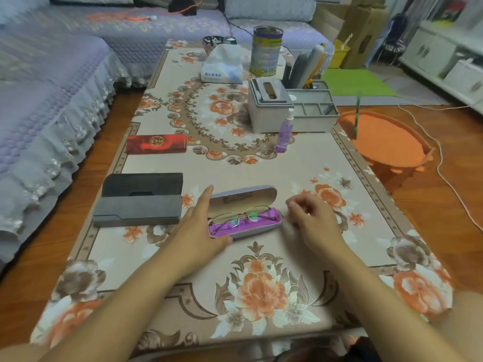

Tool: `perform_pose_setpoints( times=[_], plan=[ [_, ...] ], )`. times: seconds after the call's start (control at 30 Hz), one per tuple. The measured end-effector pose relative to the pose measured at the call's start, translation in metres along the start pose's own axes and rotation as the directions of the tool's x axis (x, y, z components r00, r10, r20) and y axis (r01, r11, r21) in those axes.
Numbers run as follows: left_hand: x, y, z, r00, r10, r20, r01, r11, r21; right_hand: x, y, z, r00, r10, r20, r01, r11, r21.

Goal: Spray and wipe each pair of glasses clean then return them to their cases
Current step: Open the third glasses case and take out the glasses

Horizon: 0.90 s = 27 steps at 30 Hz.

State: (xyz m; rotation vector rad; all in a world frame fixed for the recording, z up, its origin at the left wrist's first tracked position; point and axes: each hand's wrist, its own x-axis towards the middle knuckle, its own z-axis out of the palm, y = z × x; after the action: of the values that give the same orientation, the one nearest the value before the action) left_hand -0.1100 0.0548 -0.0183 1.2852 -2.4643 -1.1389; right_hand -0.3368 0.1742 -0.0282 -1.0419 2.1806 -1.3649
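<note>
Purple velvety lining shows inside the open lilac hard-shell case (pixel 245 226), where thin metal-framed glasses (pixel 241 216) lie folded, lenses clear. My left hand (pixel 201 231) braces the case's left end, fingers straight along its hinge side and thumb pressed at the front edge. My right hand (pixel 311 218) hovers just beside the case's right end, fingers loosely curled and holding nothing. The tabletop (pixel 261 173) wears a smooth cloth printed with orange and brown roses. To the left sits a grey felt-like case (pixel 138 209), flap open, and beyond it a glossy red rectangular case (pixel 156 144) bearing a round gold emblem whose characters I cannot read. A slim lavender spray bottle (pixel 285 131) stands upright near a grey plastic organiser (pixel 290 108).
</note>
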Motion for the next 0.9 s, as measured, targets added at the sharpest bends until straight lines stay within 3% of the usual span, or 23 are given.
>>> perform_pose_setpoints(
  times=[0.1, 0.2, 0.47, 0.63, 0.9],
  plan=[
    [0.004, 0.001, -0.002, 1.0, -0.006, 0.013, 0.007, 1.0, -0.028, -0.001, 0.003, 0.006, 0.991, -0.03, 0.132, 0.059, 0.975, -0.216],
    [0.001, 0.002, 0.001, 0.999, 0.026, -0.029, -0.025, 0.999, 0.037, 0.009, 0.0, 0.016, 0.984, -0.017, 0.179, 0.077, 0.94, -0.333],
    [-0.038, -0.022, -0.01, 0.97, 0.056, -0.237, -0.028, 0.993, 0.118, 0.011, -0.016, 0.049, 0.93, -0.153, 0.335, 0.275, 0.893, -0.356],
    [-0.055, -0.046, -0.023, 0.941, -0.023, -0.338, 0.066, 0.991, 0.115, 0.013, -0.038, 0.095, 0.892, -0.259, 0.371, 0.395, 0.845, -0.36],
    [-0.062, -0.053, -0.033, 0.964, -0.089, -0.252, 0.107, 0.993, 0.058, 0.01, -0.04, 0.098, 0.881, -0.355, 0.314, 0.454, 0.824, -0.34]
  ],
)
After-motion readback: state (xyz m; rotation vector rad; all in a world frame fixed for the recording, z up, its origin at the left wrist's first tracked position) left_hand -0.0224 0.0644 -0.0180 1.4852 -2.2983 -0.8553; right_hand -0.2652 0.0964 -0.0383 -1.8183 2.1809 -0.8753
